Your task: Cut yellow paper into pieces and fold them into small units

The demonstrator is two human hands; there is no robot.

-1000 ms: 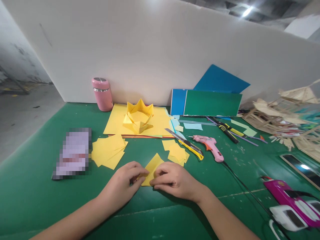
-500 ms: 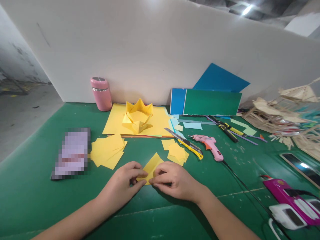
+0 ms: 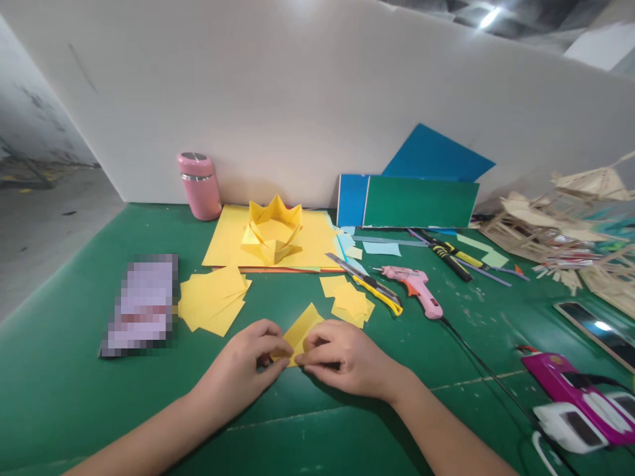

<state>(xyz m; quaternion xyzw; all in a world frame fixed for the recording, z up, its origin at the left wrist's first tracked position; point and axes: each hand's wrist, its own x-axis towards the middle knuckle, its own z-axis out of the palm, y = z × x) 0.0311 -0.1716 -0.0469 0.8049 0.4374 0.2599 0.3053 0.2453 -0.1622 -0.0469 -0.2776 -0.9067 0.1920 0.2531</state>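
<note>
A small yellow paper square [image 3: 301, 328] lies on the green table [image 3: 74, 383] in front of me, one corner pointing away. My left hand [image 3: 243, 367] pinches its near left edge with curled fingers. My right hand [image 3: 342, 357] presses and pinches the near right edge, fingers folded over the paper. The two hands almost touch at the paper's near corner. A loose pile of yellow squares [image 3: 213, 297] lies to the left, and a smaller pile of yellow squares [image 3: 350, 299] lies just beyond my right hand.
A folded yellow paper crown [image 3: 272, 231] sits on yellow sheets at the back, beside a pink flask [image 3: 199, 185]. A utility knife [image 3: 370, 285], a pink glue gun [image 3: 419, 291] with its cord, blue and green card [image 3: 419, 198], wooden stick models [image 3: 560, 218] and pink-white devices [image 3: 580, 403] fill the right side.
The near edge of the yellow paper has been drawn in slightly under my fingers. Both hands stay in nearly the same place.
</note>
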